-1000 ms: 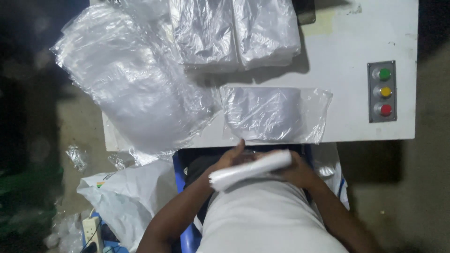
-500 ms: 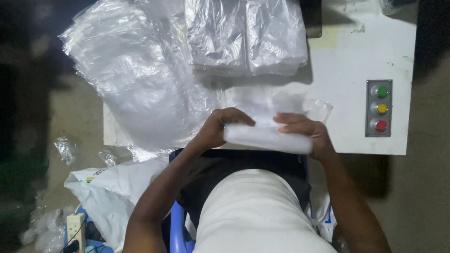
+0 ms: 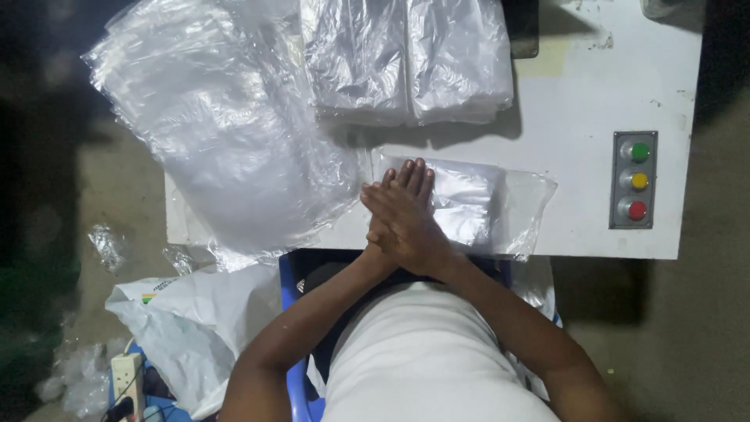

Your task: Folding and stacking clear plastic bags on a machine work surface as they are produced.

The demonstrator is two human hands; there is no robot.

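Both hands were stacked one over the other, the right hand (image 3: 406, 223) lying flat on top of the left hand (image 3: 400, 181), palms down and fingers stretched out straight, no grip closed on anything. They were pressing on the left end of a small flat packet of clear plastic bags (image 3: 469, 203) that lay at the near edge of the white surface (image 3: 578, 101). Only the left fingertips poked out past the right hand, pointing away from the person. Both forearms came up from the bottom and met at the wrists in a V.

The packet looked like a clear bag with a folded wad of more film inside, its loose open end trailing off to the right. Behind it sat two thicker bundles of clear bags (image 3: 406, 59), side by side and touching. To the left, a big loose heap of plastic sheets (image 3: 226, 133) spilled over the surface edge. On the right was a grey button panel (image 3: 633, 180) with green, yellow and red buttons. Down on the floor at left lay a white sack (image 3: 195, 320).
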